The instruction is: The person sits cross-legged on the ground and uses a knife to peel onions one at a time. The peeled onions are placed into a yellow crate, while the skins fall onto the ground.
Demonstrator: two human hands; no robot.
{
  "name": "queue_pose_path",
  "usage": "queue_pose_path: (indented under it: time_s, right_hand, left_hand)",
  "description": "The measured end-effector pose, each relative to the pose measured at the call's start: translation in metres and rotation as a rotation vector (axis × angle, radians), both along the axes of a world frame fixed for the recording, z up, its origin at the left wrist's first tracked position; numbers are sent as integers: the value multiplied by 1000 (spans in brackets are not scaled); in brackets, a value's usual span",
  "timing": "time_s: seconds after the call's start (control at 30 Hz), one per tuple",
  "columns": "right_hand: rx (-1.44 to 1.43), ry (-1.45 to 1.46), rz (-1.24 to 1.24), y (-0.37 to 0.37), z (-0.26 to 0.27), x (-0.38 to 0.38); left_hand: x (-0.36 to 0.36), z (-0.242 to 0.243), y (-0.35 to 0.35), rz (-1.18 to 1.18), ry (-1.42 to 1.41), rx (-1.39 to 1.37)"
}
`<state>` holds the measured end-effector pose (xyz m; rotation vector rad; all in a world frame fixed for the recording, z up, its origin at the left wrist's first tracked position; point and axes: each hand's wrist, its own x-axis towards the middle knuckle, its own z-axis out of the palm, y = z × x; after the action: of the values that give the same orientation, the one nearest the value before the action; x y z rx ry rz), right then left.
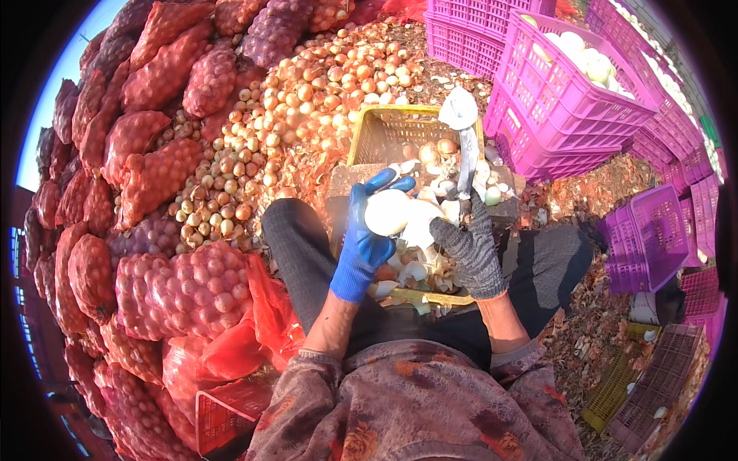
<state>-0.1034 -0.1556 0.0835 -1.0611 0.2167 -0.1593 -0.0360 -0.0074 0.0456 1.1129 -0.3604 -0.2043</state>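
Note:
My left hand (364,230), in a blue coated glove, cups a pale peeled onion (386,213) above a yellow plastic crate (369,135). In a grey knit glove, my right hand (473,248) grips a knife (468,158), its blade pointing away from me. A white piece of onion or skin (459,108) shows at the blade's far end. The right thumb presses a pale layer of peel (422,222) beside the onion. Under the hands, a wooden board (346,180) spans the crate. Onion scraps and peels (424,271) lie in the crate, with a few unpeeled onions (429,153) beyond the board.
Loose brown onions (311,92) are heaped ahead and to the left. Red mesh sacks of onions (179,288) are piled along the left. Stacked pink crates (553,109) stand at the right, the top one holding peeled onions (588,57). A purple crate (648,242) lies farther right.

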Motion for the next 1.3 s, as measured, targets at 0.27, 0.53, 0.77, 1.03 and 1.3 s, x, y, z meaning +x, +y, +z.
queue_pose_path:
  time_s: [0.27,0.53,0.77,1.03,1.3]
  right_hand:
    - [255,63,51,16,-86,-11]
    - [133,-42,21,-45,-14,53]
    - [58,172,28,-20,-127,17]
    - [-285,27,163,-23,-107,-9]
    - [-997,-91,135,13,-56,-6]
  left_hand:
    - [-30,-68,6,176,239,53]
    - [-8,-79,26,-6,718,-433]
    - [-9,-88,41,61,659,-317]
    - [-8,-68,21,-14,617,-294]
    - [-30,-37,1,252,-15,401]
